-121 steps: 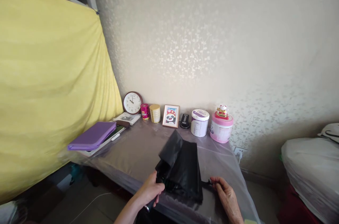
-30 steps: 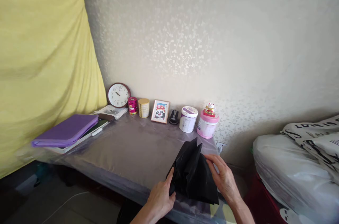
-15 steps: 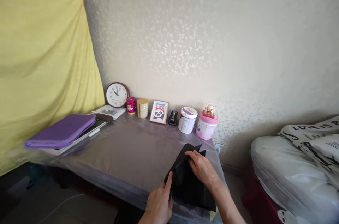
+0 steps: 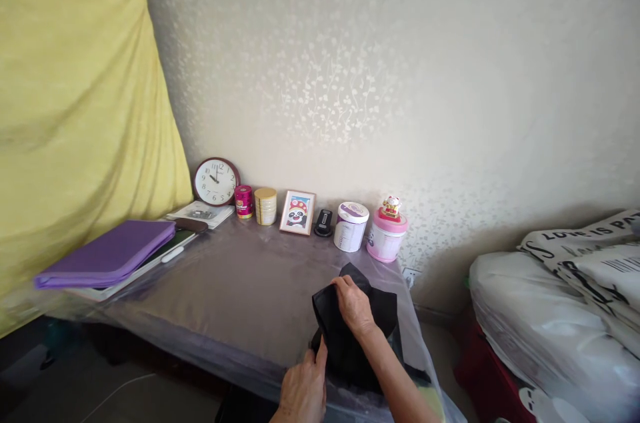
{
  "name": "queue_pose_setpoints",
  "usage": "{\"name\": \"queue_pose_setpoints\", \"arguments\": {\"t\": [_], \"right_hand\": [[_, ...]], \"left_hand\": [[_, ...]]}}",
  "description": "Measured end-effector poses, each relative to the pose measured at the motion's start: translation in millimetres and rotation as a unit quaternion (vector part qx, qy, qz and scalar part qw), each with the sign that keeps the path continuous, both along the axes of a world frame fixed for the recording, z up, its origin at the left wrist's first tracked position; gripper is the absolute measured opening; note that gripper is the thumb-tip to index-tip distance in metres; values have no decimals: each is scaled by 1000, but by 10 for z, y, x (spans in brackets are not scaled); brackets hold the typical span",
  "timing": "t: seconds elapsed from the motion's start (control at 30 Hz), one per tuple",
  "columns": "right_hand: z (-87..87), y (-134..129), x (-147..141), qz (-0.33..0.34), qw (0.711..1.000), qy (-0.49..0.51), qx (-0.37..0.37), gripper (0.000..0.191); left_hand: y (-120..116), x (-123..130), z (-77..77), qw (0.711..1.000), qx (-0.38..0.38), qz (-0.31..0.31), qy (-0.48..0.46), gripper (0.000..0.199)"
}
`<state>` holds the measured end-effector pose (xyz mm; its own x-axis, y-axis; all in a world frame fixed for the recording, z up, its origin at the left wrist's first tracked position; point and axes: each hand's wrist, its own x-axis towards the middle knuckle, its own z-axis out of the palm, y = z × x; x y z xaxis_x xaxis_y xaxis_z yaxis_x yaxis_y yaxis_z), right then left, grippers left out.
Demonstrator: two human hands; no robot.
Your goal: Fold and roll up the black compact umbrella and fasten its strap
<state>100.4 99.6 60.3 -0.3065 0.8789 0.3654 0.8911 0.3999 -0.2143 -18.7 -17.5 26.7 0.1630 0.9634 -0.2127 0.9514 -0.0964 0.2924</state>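
Note:
A black sheet of thin, cloth-like material (image 4: 345,353), creased and partly folded, lies at the right front corner of the table. My right hand (image 4: 354,306) pinches its upper edge between thumb and fingers and holds a flap raised. Lower down, my left hand (image 4: 303,384) grips the near left edge, thumb pointing up along it. Whether the black piece is a bag or a single sheet I cannot tell. Something pale yellow-green (image 4: 431,402) shows beside my right forearm at the table's corner.
Plastic film covers the table (image 4: 240,283). Along the wall stand a clock (image 4: 217,181), a pink can (image 4: 243,202), a yellow-lidded can (image 4: 265,207), a panda picture frame (image 4: 298,212) and two tubs (image 4: 351,228). A purple folder (image 4: 107,253) lies left; a wrapped bundle (image 4: 550,303) sits right.
My right hand has moved left with the black material's upper edge, so a flap now stands up and more black surface shows. The left hand stays near the same edge. The view shifted slightly.

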Motion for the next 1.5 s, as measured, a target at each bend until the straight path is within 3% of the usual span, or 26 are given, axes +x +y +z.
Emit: {"name": "queue_pose_setpoints", "arguments": {"t": [0.13,0.3,0.47,0.6,0.87,0.97,1.3,1.5], "right_hand": [[-185,49,-64,-22,1000,-12,-3,26],[-270,35,-53,-19,1000,22,-7,26],[-289,14,-30,24,997,71,-14,25],[-275,-5,18,85,989,122,-4,23],[-277,-463,213,172,980,98,-6,25],[-298,-504,235,184,980,78,-16,28],[-269,39,180,167,985,-14,-37,32],[-318,426,304,99,993,-47,-43,37]], "left_hand": [[15,-7,-73,1000,3,0,-11,75],[-20,-61,-134,999,4,4,-45,64],[3,-173,-25,997,33,1,-76,80],[107,-182,27,996,4,-39,-83,81],[81,67,-40,1000,-10,-19,-19,75],[70,129,-33,1000,-19,-8,-5,74],[102,156,82,998,-63,14,2,79],[104,143,132,998,-66,23,6,80]]}}
